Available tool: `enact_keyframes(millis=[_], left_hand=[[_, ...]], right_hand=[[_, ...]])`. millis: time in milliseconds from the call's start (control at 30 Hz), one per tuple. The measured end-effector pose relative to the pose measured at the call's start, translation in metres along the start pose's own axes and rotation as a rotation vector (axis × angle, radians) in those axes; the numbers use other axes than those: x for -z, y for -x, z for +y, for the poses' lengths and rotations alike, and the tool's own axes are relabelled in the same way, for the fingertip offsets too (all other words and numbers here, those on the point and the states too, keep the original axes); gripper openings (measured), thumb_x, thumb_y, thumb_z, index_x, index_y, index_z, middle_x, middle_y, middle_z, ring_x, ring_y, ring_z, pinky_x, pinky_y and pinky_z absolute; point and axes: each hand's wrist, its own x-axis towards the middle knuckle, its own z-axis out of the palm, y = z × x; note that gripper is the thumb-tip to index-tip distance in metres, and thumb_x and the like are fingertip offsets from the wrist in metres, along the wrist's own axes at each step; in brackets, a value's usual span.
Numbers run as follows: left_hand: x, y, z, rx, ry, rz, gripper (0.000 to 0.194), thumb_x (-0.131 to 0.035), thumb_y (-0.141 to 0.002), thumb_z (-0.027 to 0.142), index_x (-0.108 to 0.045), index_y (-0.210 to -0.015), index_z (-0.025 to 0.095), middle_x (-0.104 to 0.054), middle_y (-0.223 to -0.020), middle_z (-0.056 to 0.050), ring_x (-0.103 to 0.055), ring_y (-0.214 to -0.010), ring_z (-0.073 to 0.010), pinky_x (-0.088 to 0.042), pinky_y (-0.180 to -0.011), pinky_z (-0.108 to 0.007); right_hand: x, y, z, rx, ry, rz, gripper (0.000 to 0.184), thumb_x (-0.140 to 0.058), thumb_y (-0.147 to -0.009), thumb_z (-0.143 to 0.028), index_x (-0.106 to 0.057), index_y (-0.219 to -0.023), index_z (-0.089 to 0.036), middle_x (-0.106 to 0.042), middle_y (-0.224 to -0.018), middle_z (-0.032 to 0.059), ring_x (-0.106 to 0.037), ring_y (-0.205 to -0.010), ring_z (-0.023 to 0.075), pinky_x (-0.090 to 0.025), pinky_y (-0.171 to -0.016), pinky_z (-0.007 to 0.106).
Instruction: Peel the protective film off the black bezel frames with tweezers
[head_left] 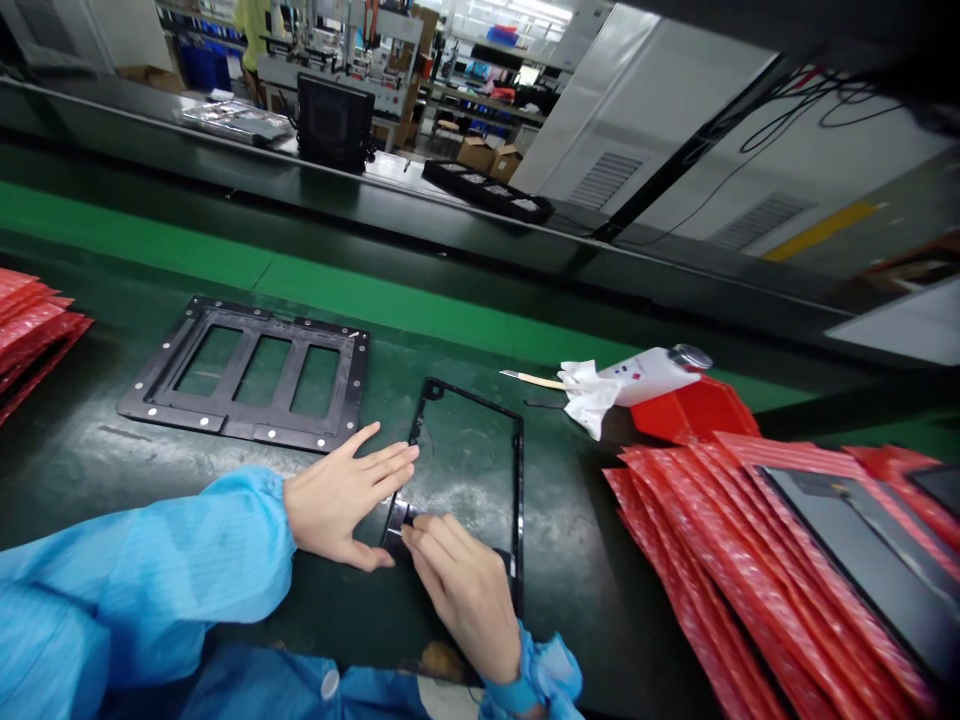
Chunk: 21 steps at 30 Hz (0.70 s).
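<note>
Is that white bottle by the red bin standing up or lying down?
Lying down. The white bottle rests on its side atop the red bin, cap pointing right.

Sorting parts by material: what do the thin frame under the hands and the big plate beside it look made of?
Thin frame: likely black plastic, slightly glossy, very slim rails. Big plate: rigid matte black board or metal, silver studs around its edge; which one is unclear.

No legible text or labels anywhere
</note>
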Motion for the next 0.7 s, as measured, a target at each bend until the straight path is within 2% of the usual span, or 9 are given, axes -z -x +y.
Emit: enact_keyframes(millis=[100,233,367,533,700], left_hand=[[0.0003,-0.0002,0.0001,0.006,-0.005,-0.002,0.088,-0.052,-0.082,0.059,-0.027,-0.144,0.002,-0.026,-0.151,-0.024,-0.024,-0.142,-0.0309,0.003,-0.117,-0.052],[0.0008,-0.0005,0.0002,0.002,0.003,0.004,0.088,-0.053,-0.081,0.059,-0.027,-0.144,0.003,-0.027,-0.151,-0.024,-0.025,-0.142,-0.0317,0.002,-0.117,-0.053],[0.001,-0.0006,0.0004,0.002,0.01,0.011,0.089,-0.053,-0.081,0.059,-0.027,-0.144,0.002,-0.028,-0.15,-0.024,-0.026,-0.141,-0.0323,0.001,-0.117,-0.053],[0.0014,-0.0007,0.0008,0.011,0.011,0.004,0.087,-0.054,-0.081,0.059,-0.028,-0.144,0.005,-0.028,-0.15,-0.023,-0.026,-0.141,-0.032,0.001,-0.117,-0.053],[0.0014,-0.0004,0.0006,0.005,0.013,0.005,0.089,-0.054,-0.081,0.059,-0.027,-0.144,0.004,-0.027,-0.15,-0.024,-0.026,-0.141,-0.0326,0.0,-0.117,-0.054]], right_hand=[[-0.0005,-0.0005,0.001,-0.03,0.034,0.024,0.023,-0.037,-0.101,-0.014,-0.06,-0.103,-0.018,-0.064,-0.1,0.0067,-0.056,-0.086,0.0191,-0.044,-0.069,0.029],[0.0005,-0.0011,0.0006,0.048,0.025,0.007,0.024,-0.037,-0.101,-0.015,-0.06,-0.104,-0.017,-0.065,-0.098,0.0066,-0.056,-0.084,0.0182,-0.045,-0.067,0.029],[0.0011,-0.0022,0.0004,-0.014,0.058,0.037,0.025,-0.036,-0.101,-0.014,-0.061,-0.101,-0.017,-0.064,-0.097,0.0072,-0.057,-0.084,0.0186,-0.046,-0.067,0.029],[0.0015,-0.0019,0.0012,0.062,0.027,0.013,0.024,-0.037,-0.101,-0.014,-0.061,-0.103,-0.017,-0.065,-0.097,0.0072,-0.057,-0.082,0.0176,-0.046,-0.065,0.028],[0.002,-0.001,0.0019,0.027,0.028,0.022,0.024,-0.037,-0.1,-0.013,-0.06,-0.102,-0.017,-0.064,-0.097,0.0073,-0.056,-0.082,0.0183,-0.046,-0.066,0.029]])
